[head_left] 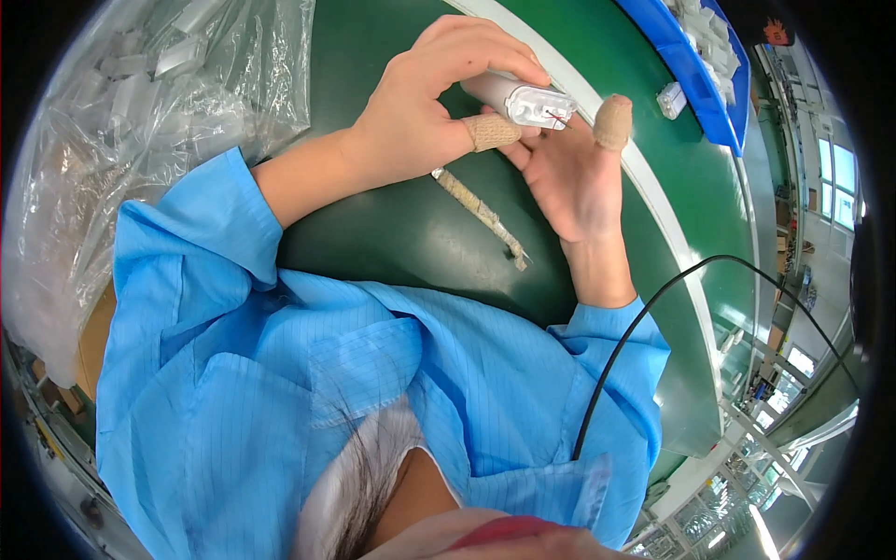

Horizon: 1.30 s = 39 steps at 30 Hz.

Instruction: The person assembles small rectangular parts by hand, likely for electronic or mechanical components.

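My left hand (406,117) is closed round a white plastic housing (539,106), its thumb in a tan fabric finger cover. The housing's end faces me, and thin dark and reddish wires show at that end. My right hand (581,187) is palm up just below and to the right of the housing, its covered thumb raised and well apart. Its other fingers reach behind the housing and are partly hidden; whether they bear its weight I cannot tell. On the dark green table (373,243) below the hands lies a thin tool (481,217) wrapped in tan tape, with a pointed metal tip.
A clear plastic bag (215,103) of white parts fills the left side. At the upper right stands a blue bin (691,70) of white pieces, with one small white part (670,100) beside it. A black cable (644,317) arcs across my right sleeve. A pale strip (658,196) edges the table.
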Available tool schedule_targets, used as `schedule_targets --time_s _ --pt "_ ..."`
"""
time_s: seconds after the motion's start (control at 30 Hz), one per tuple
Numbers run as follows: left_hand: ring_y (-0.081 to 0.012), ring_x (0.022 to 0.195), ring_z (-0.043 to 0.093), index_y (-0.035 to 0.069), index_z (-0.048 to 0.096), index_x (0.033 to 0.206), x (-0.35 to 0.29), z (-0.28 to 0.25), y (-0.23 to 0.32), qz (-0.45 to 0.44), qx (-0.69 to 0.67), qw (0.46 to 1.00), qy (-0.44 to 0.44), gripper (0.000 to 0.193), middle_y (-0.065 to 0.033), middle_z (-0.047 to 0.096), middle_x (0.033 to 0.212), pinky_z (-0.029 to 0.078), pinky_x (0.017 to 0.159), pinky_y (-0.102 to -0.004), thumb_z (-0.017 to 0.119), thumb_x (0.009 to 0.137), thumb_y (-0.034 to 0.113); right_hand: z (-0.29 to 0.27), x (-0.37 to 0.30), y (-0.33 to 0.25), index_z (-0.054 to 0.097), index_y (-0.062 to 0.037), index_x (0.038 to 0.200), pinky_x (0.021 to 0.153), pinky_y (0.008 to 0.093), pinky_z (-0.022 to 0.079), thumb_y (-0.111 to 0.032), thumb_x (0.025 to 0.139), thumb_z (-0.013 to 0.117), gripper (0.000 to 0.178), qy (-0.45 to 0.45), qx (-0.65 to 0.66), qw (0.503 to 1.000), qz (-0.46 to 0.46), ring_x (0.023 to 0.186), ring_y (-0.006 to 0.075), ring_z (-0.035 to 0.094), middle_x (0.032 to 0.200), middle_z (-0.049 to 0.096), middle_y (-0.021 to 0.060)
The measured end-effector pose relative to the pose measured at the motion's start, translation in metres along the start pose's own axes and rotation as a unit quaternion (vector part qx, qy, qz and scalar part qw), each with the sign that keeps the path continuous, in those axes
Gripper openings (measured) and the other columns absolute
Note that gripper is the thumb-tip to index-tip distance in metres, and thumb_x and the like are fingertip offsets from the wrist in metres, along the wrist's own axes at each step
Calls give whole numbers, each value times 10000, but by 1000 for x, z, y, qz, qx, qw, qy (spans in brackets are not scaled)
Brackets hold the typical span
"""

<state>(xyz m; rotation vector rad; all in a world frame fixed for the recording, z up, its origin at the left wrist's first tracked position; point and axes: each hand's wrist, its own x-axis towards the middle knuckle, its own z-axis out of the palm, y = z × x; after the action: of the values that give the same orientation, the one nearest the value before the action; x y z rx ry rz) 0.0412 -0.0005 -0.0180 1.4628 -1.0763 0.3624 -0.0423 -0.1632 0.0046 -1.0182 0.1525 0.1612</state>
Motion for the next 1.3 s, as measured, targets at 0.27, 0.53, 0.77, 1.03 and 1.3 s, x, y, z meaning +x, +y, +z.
schedule_targets --time_s 0.27,0.53,0.77,1.03,1.3 --pt "-273 913 524 50 640 1034 12 -9 38 -60 80 993 -70 391 -88 544 993 431 838 -341 759 662 66 2 -4 -4 461 34 1285 963 350 421 -662 833 497 831 -19 -219 972 -79 1113 261 547 1205 546 154" --pt "-295 1063 543 81 396 1359 -9 -1 3 -104 -63 984 -129 834 -130 522 1216 488 872 -352 816 644 172 -3 2 -22 578 -40 1195 793 295 491 -267 556 869 738 -17 -530 779 -335 977 203 573 1059 569 83" --pt "-313 1040 572 47 472 1238 -3 0 -3 -38 18 991 -126 723 -133 545 1176 514 848 -367 804 602 134 9 2 -20 576 -28 1136 650 277 473 -376 537 879 756 -16 -633 636 -440 807 185 546 1017 561 90" --pt "-366 979 568 8 460 1176 3 -9 19 -48 98 980 -164 666 -191 562 1063 433 900 -394 771 606 157 3 6 -13 564 -29 1117 594 266 417 -344 572 833 684 -19 -611 648 -454 735 169 479 900 502 69" --pt "-301 1017 602 52 511 1192 -9 2 8 -37 115 987 -103 707 -121 601 1122 503 867 -349 819 562 143 0 6 -9 567 -37 1123 613 283 417 -348 553 844 705 -6 -615 667 -421 745 180 475 892 500 67"
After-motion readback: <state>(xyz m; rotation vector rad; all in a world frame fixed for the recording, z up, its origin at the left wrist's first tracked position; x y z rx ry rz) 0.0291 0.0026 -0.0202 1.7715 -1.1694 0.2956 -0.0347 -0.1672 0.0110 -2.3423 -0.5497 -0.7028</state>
